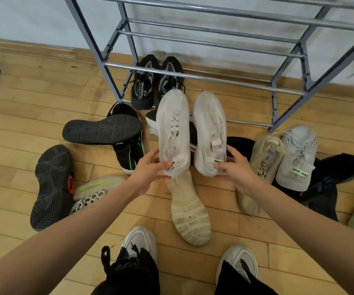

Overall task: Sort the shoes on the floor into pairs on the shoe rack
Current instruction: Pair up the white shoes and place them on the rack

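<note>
Two white sneakers (173,133) (211,133) held side by side, toes toward rack (203,78); black pair (156,80) on lowest tier; others scattered.

Both my arms are stretched forward and down, bare forearms converging toward the middle. My left hand (150,167) is curled with the thumb on top and fingers wrapped underneath, clamped on the heel of a white sneaker (172,133). My right hand (236,169) mirrors it, thumb in front and fingers behind, gripping the heel of the other white sneaker (210,133). Wrists roughly level, palms facing each other. My feet (139,241) are planted below.
</note>
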### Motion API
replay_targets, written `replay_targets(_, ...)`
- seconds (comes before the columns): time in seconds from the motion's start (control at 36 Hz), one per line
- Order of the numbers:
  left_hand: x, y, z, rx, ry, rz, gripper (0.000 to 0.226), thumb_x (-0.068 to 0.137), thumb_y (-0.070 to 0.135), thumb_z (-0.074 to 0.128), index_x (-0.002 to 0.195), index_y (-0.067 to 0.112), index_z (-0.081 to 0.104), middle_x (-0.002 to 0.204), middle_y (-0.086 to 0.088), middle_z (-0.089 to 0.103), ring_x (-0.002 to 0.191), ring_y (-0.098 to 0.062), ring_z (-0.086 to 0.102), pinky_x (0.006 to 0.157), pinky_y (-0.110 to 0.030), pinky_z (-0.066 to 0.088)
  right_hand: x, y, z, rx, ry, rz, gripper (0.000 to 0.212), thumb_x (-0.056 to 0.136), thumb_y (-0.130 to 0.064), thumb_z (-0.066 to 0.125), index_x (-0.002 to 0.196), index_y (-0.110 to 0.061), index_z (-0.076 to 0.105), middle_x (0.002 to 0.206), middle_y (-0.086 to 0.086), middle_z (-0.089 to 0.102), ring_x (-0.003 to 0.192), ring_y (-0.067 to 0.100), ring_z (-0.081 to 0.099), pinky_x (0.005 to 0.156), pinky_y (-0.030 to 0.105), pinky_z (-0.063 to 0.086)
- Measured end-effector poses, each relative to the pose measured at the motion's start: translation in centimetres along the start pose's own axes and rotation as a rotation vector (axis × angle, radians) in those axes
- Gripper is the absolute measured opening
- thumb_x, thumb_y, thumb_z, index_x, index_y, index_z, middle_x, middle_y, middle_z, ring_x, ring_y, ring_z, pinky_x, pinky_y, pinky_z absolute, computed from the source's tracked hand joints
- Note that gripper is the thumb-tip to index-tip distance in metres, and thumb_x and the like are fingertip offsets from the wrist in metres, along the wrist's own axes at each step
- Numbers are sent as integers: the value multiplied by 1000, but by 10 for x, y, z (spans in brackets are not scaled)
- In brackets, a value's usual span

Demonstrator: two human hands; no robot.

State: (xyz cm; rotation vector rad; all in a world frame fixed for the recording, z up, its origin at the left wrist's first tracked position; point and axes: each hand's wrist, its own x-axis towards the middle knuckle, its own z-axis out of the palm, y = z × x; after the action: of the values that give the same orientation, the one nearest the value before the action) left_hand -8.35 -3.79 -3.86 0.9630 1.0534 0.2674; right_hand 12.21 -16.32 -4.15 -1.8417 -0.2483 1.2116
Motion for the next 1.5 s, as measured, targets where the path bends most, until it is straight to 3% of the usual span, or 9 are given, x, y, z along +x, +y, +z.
replay_targets(0.19, 39, 51, 44, 134, -13, 89, 63, 83, -2, 67, 139, 11, 41, 120, -15, 61, 91, -23, 65, 63, -31, 60, 17, -33, -26, 35, 134, -67, 75, 84, 2, 63, 144, -30, 35, 129, 5, 55, 106, 27, 61, 78, 43, 58)
replay_targets(0.33, 78, 79, 84, 164, 28, 28, 51, 87, 0, 63, 131, 7, 39, 123, -10, 52, 101, -25, 56, 80, -43, 55, 40, -51, -47, 9, 203, -60, 76, 85, 2, 62, 147, -30, 31, 131, 4, 53, 110, 26, 58, 78, 39, 58)
replay_targets(0.58, 145, 109, 133, 140, 11, -42, 44, 92, 1, 55, 134, 5, 41, 133, -16, 53, 117, -35, 57, 80, -43, 52, 85, -81, -79, -184, 284, -11, 69, 88, -1, 57, 147, -27, 32, 140, 5, 49, 110, 31, 59, 74, 39, 58)
replay_targets(0.89, 192, 101, 157, 200, 36, -65, 47, 92, 3, 56, 136, 9, 42, 131, -15, 55, 112, -36, 60, 77, -42, 54, 123, -96, -93, -261, 312, -20, 64, 87, 4, 51, 144, -20, 36, 143, 4, 48, 118, 27, 53, 78, 31, 48)
replay_targets(1.0, 199, 92, 156, 217, 53, -63, 46, 91, 2, 56, 133, 12, 42, 131, -16, 53, 110, -35, 59, 75, -42, 55, 128, -94, -95, -216, 328, -20, 62, 87, 4, 51, 143, -19, 38, 138, 5, 51, 111, 26, 55, 57, 20, 43)
replay_targets(1.11, 202, 88, 157, 257, 66, -46, 46, 91, 3, 57, 133, 14, 42, 130, -14, 53, 109, -33, 59, 75, -43, 56, 133, -88, -95, -174, 345, -35, 64, 87, 2, 53, 144, -22, 36, 132, 6, 55, 87, 17, 52, 51, 20, 43)
replay_targets(1.25, 201, 87, 160, 362, 75, -33, 48, 91, 5, 57, 136, 12, 41, 132, -10, 52, 112, -31, 57, 76, -41, 58, 135, -82, -94, -123, 373, -57, 63, 88, 2, 52, 142, -26, 38, 133, 4, 54, 93, 23, 59, 53, 27, 53)
replay_targets(1.39, 200, 85, 158, 459, 103, 25, 48, 91, 10, 57, 138, 13, 45, 131, -10, 56, 111, -30, 59, 75, -41, 59, 137, -82, -94, -170, 364, -77, 55, 90, -2, 54, 141, -22, 42, 134, 6, 54, 94, 22, 58, 48, 21, 47)
replay_targets(1.5, 197, 80, 159, 459, 131, 84, 46, 93, 12, 55, 138, 12, 46, 131, -8, 55, 112, -29, 59, 81, -42, 58, 139, -80, -94, -218, 426, -79, 57, 90, -7, 56, 142, -20, 39, 140, 5, 50, 117, 28, 56, 85, 36, 54)
